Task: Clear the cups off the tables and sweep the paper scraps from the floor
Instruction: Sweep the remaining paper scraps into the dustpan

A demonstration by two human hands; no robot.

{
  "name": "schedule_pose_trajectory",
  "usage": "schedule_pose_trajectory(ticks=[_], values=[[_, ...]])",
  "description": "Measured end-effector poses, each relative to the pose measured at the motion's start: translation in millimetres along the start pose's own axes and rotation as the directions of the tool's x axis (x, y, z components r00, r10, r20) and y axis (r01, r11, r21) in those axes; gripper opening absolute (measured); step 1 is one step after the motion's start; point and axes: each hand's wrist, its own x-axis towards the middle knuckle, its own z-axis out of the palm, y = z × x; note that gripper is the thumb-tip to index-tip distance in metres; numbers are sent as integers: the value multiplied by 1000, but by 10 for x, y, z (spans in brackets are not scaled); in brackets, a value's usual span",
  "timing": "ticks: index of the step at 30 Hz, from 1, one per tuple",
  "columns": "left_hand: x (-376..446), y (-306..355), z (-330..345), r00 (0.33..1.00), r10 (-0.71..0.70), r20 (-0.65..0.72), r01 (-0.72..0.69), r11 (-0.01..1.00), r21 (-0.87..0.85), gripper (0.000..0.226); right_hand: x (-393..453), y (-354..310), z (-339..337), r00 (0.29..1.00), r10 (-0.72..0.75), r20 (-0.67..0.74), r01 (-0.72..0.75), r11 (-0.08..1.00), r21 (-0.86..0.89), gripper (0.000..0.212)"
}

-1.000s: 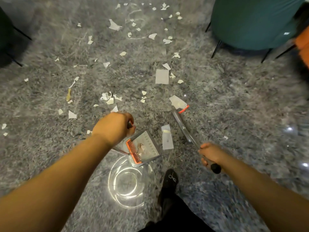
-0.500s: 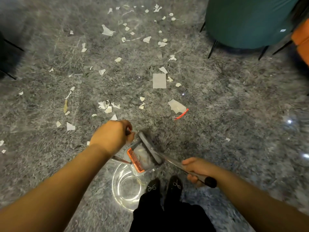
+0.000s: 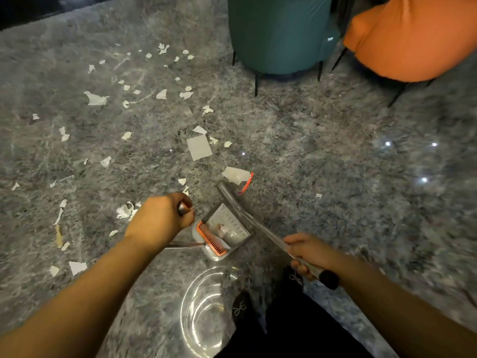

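Several white paper scraps [image 3: 198, 148] lie scattered over the grey marbled floor. My left hand [image 3: 161, 219] grips the metal handle of a grey dustpan [image 3: 223, 232] that stands on the floor; an orange comb edge and a few scraps show inside it. My right hand [image 3: 308, 251] grips the handle of a broom [image 3: 233, 201]. The broom's head reaches past the pan's far edge, next to a larger scrap [image 3: 236, 174] with a red strip. No cups are in view.
A teal chair [image 3: 280, 34] and an orange chair [image 3: 413, 37] on thin black legs stand at the far right. My dark shoes [image 3: 241, 307] and trouser legs are just behind the pan. Ceiling lights glare off the glossy floor [image 3: 204, 311] near my feet.
The broom head has swung out from the dustpan toward the larger scrap with the red strip. My view has shifted, bringing the chairs closer. My left hand still holds the pan's handle.
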Motion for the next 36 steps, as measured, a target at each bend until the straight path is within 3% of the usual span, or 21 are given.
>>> schedule_pose_trajectory(ticks=[7, 12, 21, 24, 28, 31, 36], values=[[645, 671, 120, 996, 82, 31, -83, 996, 19, 13, -90, -82, -836, 984, -85, -156, 115, 974, 196, 24], [1123, 1230, 377, 991, 127, 34, -128, 992, 7, 14, -96, -226, -1606, 966, -109, -235, 144, 980, 136, 18], [1945, 2272, 965, 992, 93, 80, -92, 996, -7, 16, 365, -380, -3135, 933, -33, -358, 43, 999, 18, 19], [2200, 2560, 1108, 995, 41, 86, -43, 999, 19, 16, 575, -502, -3536, 936, 8, -351, -16, 1000, -19, 27], [2511, 2791, 1177, 995, -16, 101, 12, 999, 48, 14, 804, -673, -3831, 946, 106, -308, -109, 994, 5, 19], [2637, 2847, 1164, 994, -40, 101, 33, 997, 68, 16, 919, -736, -3856, 961, 149, -233, -149, 989, 15, 11], [2667, 2823, 1114, 994, -76, 78, 70, 995, 68, 17, 952, -788, -3634, 982, 170, -77, -176, 982, -71, 21]])
